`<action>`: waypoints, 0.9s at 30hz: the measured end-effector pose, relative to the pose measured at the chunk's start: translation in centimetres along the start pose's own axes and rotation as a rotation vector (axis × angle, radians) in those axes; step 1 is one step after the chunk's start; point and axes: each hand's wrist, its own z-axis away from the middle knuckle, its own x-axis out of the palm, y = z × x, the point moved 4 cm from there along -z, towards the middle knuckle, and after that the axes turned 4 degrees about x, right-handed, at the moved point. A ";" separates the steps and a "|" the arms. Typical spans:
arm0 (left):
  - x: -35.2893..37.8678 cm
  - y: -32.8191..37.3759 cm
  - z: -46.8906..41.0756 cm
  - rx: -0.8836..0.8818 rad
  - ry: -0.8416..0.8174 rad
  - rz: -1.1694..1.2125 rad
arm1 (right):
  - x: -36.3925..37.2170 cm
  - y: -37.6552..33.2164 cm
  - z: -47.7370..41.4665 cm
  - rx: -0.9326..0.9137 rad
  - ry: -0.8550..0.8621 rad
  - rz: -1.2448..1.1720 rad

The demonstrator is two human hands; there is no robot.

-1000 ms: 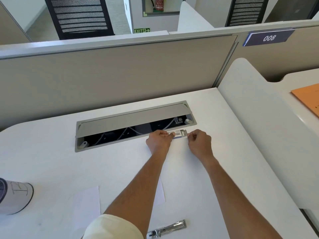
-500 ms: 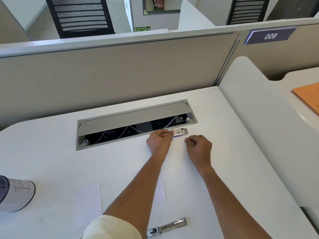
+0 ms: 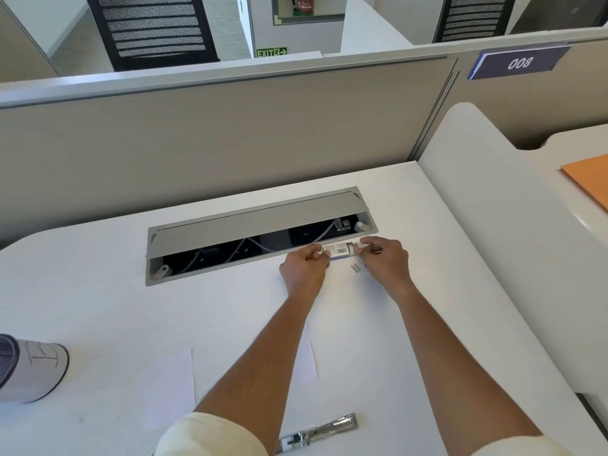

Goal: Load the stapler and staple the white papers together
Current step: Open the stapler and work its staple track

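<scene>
Far out on the table [image 3: 98, 307], beside the open cable tray [image 3: 256, 222], the left hand [image 3: 304, 269] and right hand [image 3: 386, 258] pinch opposite ends of the staple box [image 3: 339, 250] with curled fingers [image 3: 314, 255], a strip of staples [image 3: 355, 268] lying just below it, the stapler [image 3: 320, 432] well apart.

Cable tray [image 3: 256, 222] gapes just behind the staple box [image 3: 339, 250]; the partition [image 3: 214, 143] rises beyond.

staple box [image 3: 339, 250] being pinched at both ends | short staple strip [image 3: 355, 267] lying just beside it | silver stapler [image 3: 317, 431] lying flat | white papers [image 3: 169, 386] lying flat, apart
</scene>
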 end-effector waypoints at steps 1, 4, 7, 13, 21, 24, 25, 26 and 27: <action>0.0 0.0 0.0 -0.002 -0.002 0.000 | 0.1 -0.3 -0.1 -0.013 -0.002 0.011; 0.1 -0.1 -0.1 -0.001 -0.003 0.006 | 0.3 -0.4 -0.2 -0.003 0.014 -0.016; 0.2 -0.2 -0.1 0.003 -0.005 0.005 | 0.6 0.1 -0.3 0.043 0.011 -0.104; 0.4 -0.2 -0.2 0.001 -0.007 0.012 | 0.9 -0.2 0.3 0.063 0.024 -0.180; 0.5 -0.4 -0.4 0.016 -0.023 0.005 | 1.4 -0.3 0.2 0.101 0.110 -0.193; 0.6 -0.2 -0.3 0.052 -0.012 -0.056 | 1.2 -0.5 0.5 0.116 0.095 -0.230; 0.6 -0.1 -0.2 0.068 -0.010 -0.080 | 1.3 -0.4 0.4 0.117 0.089 -0.233; 0.6 0.0 -0.1 0.080 -0.011 -0.098 | 1.3 -0.4 0.4 0.114 0.083 -0.227; 0.7 0.1 -0.1 0.090 -0.015 -0.112 | 1.3 -0.4 0.3 0.107 0.075 -0.212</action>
